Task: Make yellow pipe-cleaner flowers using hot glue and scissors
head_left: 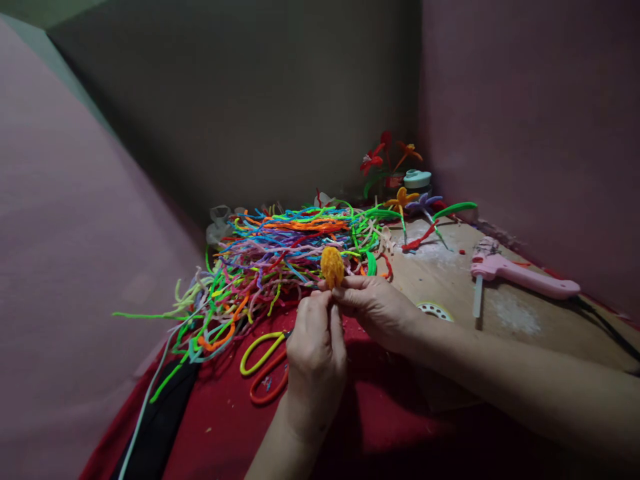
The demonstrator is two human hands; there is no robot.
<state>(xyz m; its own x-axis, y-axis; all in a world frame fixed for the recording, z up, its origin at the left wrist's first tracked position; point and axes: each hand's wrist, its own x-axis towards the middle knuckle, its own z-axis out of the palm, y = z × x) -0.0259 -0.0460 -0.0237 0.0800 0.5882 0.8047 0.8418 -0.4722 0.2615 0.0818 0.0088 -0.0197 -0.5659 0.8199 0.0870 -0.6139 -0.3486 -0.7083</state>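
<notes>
A fuzzy orange-yellow pipe-cleaner bud [332,267] stands upright between my two hands, over the near edge of a heap of coloured pipe cleaners [295,240]. My left hand [317,340] is closed in a pinch just under the bud, its fingers mostly curled out of sight. From the right, my right hand [373,307] pinches the base of the bud with thumb and fingertips. Whatever stem lies below the bud is hidden by the fingers. Scissors with one yellow and one red handle loop [264,355] lie beside my left hand, their blades covered.
A pink hot glue gun [525,272] lies on the brown board [455,233] at right, its cord [607,337] trailing off. Finished pipe-cleaner flowers [403,200] and a pale blue lidded container [417,179] are at the back. Red cloth [225,427] covers the near surface.
</notes>
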